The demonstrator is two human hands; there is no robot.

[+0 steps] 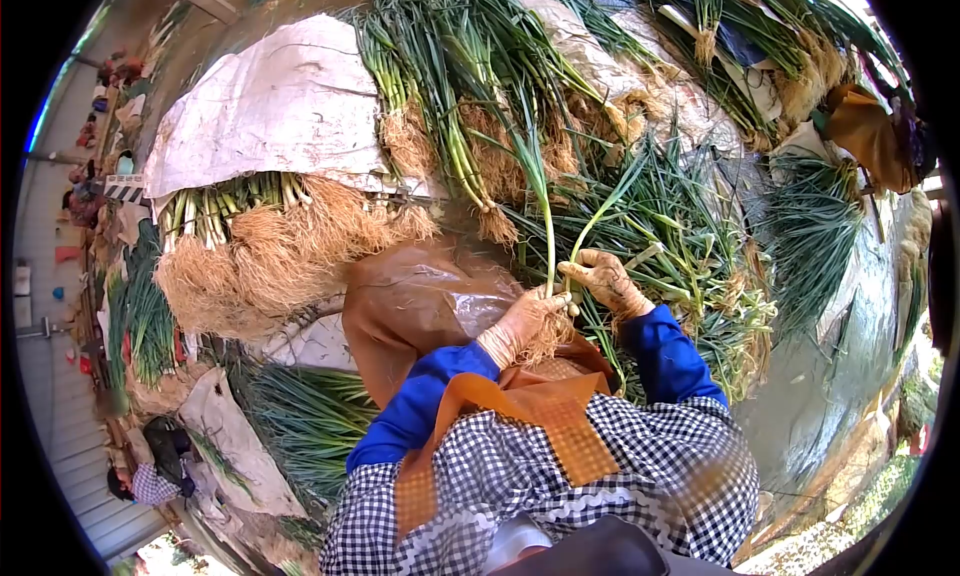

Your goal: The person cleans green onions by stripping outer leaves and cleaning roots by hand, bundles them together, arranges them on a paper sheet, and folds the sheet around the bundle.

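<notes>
My left hand (530, 321), in a pale dirty glove, is closed round the root end of a long green onion (548, 226), with its roots hanging below the fingers. To the right, my right hand (605, 276) pinches a thin, bent green stalk (597, 216) between thumb and fingers. The two hands are close together above the brown apron (400, 316) on my lap. Just beyond them lies a loose heap of green leaves and stalks (680, 226).
Bundled onions with shaggy roots (250, 256) lie under a white sack (285, 106) at the left. More onions (470, 66) are piled ahead and others (815, 226) lie at the right. Another person (155, 481) is at the lower left.
</notes>
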